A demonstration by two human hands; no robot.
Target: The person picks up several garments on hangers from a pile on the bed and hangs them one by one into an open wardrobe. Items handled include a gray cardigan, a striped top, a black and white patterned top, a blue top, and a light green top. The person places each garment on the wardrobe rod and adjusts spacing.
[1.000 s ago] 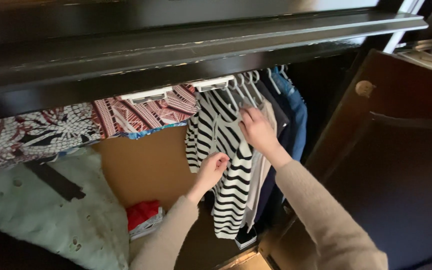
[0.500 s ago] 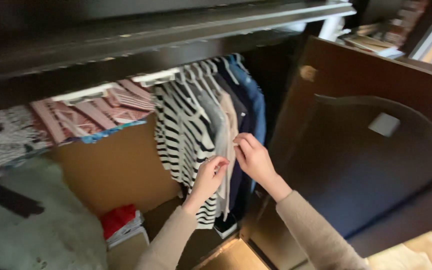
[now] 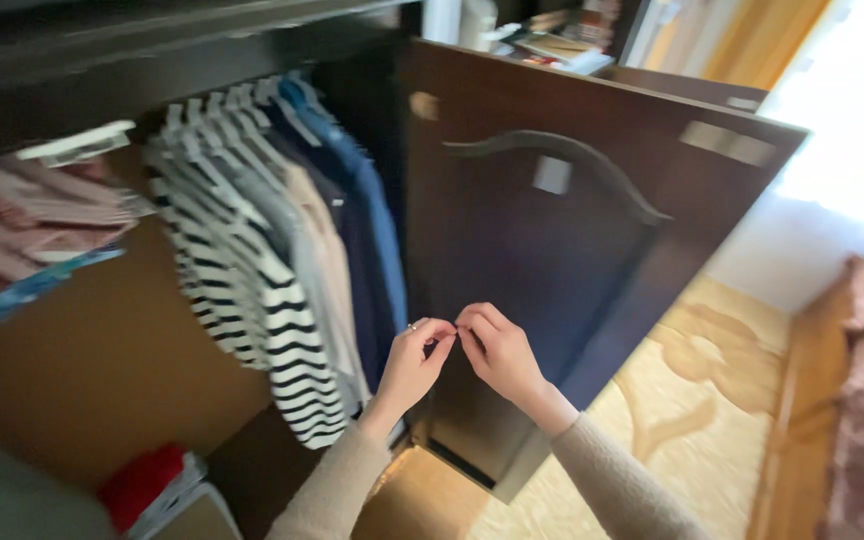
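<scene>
Left hand (image 3: pixel 414 360) and right hand (image 3: pixel 497 350) met fingertip to fingertip before dark wardrobe door (image 3: pixel 572 250), pinched on something too small to tell. Striped top (image 3: pixel 252 290) hung at 9 o'clock, untouched. Garments hung in order; door open.

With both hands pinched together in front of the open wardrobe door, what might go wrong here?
1. The left hand and right hand meet fingertip to fingertip; whatever small thing they pinch is too small to make out, and it might slip and drop to the dark wardrobe bottom.
2. The open door stands right behind the hands, so a knuckle may knock it.
</scene>
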